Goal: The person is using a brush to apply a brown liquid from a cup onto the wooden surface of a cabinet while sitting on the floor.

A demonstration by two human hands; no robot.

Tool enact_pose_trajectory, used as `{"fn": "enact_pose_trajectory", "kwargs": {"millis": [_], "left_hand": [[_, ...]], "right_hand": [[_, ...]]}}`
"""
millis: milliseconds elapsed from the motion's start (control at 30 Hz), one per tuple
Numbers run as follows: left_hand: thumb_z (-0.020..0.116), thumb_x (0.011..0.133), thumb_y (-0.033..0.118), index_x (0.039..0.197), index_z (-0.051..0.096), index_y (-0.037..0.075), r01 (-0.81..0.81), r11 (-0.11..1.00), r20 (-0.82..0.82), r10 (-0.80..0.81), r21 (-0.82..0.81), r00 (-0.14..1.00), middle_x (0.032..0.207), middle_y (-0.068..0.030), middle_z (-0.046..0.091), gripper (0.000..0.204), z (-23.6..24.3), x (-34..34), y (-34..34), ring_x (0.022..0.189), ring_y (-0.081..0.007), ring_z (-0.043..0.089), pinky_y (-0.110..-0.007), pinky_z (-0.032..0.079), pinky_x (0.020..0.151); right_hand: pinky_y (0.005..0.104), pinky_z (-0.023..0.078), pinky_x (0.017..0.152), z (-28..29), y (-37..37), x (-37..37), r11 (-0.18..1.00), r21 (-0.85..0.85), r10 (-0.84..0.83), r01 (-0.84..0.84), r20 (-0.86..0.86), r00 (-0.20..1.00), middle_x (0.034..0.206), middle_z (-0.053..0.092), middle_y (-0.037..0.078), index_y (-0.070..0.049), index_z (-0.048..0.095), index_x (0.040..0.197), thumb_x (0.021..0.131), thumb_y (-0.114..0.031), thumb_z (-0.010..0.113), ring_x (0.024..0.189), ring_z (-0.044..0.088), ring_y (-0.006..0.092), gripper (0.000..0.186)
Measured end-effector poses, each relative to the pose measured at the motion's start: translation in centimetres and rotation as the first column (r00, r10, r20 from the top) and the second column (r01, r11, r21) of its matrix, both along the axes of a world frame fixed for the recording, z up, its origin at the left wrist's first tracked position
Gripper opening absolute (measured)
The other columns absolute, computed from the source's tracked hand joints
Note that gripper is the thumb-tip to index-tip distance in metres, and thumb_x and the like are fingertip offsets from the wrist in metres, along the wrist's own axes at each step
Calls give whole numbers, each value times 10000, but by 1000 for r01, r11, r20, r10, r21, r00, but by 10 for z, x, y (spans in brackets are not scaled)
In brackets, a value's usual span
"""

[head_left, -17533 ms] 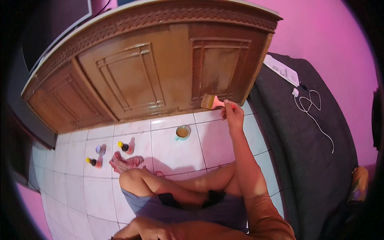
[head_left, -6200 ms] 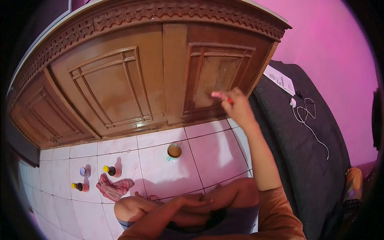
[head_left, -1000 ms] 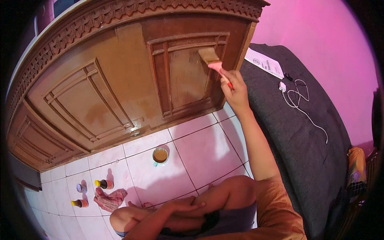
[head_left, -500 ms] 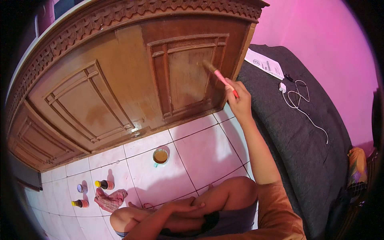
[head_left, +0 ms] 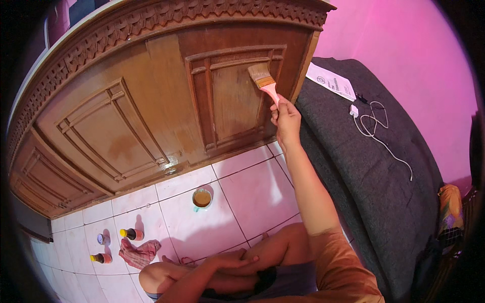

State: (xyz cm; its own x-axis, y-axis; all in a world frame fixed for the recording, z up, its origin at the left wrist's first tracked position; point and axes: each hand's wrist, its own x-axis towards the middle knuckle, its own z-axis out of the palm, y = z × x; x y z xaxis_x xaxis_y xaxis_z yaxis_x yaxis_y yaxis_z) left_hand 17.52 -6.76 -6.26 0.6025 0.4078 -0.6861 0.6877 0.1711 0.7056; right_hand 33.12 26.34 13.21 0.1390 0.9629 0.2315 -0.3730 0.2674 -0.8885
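Observation:
My right hand point(head_left: 287, 121) is closed round the pink handle of a wide flat paintbrush point(head_left: 262, 80). Its pale bristles lie at the upper part of a recessed panel point(head_left: 232, 103) on the brown wooden cabinet point(head_left: 164, 96); whether they touch the wood I cannot tell. Streaky, dull patches show on that panel. Against my crossed legs rests my left hand point(head_left: 236, 259), fingers stretched out and holding nothing. On the tiles between me and the cabinet stands a cup point(head_left: 202, 199) of brown liquid.
To the left on the floor are two dark bottles with yellow caps point(head_left: 132, 234) point(head_left: 101, 258), a small lidded jar point(head_left: 103, 239) and a crumpled reddish cloth point(head_left: 139, 252). A dark grey cushioned surface point(head_left: 364, 166) on the right bears a booklet point(head_left: 331, 81) and a white charger cable point(head_left: 374, 134).
My right hand has moved a little left with the brush. The brush has turned from edge-on to its broad face, bristles up and left. My left hand stays put.

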Motion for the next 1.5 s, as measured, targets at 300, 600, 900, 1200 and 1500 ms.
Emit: {"fn": "enact_pose_trajectory", "kwargs": {"millis": [300,600,900,1200,1500], "left_hand": [[309,765,876,1296,420,-167,-2,1000,-7,2,-1,1000,1283,-342,508,1176,21,1,2,1237,-392,502,-416,367,1055],[330,786,845,1276,443,-157,-28,995,-9,29,100,1000,1277,-338,516,1121,-1,-2,-4,1221,-390,515,-428,375,1043],[336,788,842,1292,438,-146,-16,999,-27,17,36,999,1286,-332,514,1114,13,-1,-1,1228,-390,512,-419,374,1050],[325,784,851,1298,442,-151,-25,998,3,25,55,1000,1294,-321,515,1132,7,-6,-3,1236,-387,505,-415,369,1058],[323,811,830,1357,391,-95,2,1000,20,-2,11,1000,1351,-316,462,1076,28,-5,1,1287,-391,449,-430,317,1101]], "right_hand": [[212,351,478,11,-10,-2,997,26,-69,69,12,998,759,556,4,-2,608,1186,998,-196,494,548,433,57,294],[208,315,470,10,-17,-5,996,36,-87,86,14,996,748,553,-6,4,606,1187,1000,-189,484,537,415,50,295],[224,357,441,-70,-5,-4,983,-138,-79,117,254,964,697,552,-6,-43,638,1140,997,-208,494,509,447,69,262],[281,429,528,-161,-13,12,956,-210,-70,204,514,855,667,619,59,1,682,1036,945,-156,473,564,544,125,277],[284,400,520,-33,3,-11,987,-112,-30,113,569,822,687,664,46,-68,760,861,940,-115,394,540,483,107,378]]}}
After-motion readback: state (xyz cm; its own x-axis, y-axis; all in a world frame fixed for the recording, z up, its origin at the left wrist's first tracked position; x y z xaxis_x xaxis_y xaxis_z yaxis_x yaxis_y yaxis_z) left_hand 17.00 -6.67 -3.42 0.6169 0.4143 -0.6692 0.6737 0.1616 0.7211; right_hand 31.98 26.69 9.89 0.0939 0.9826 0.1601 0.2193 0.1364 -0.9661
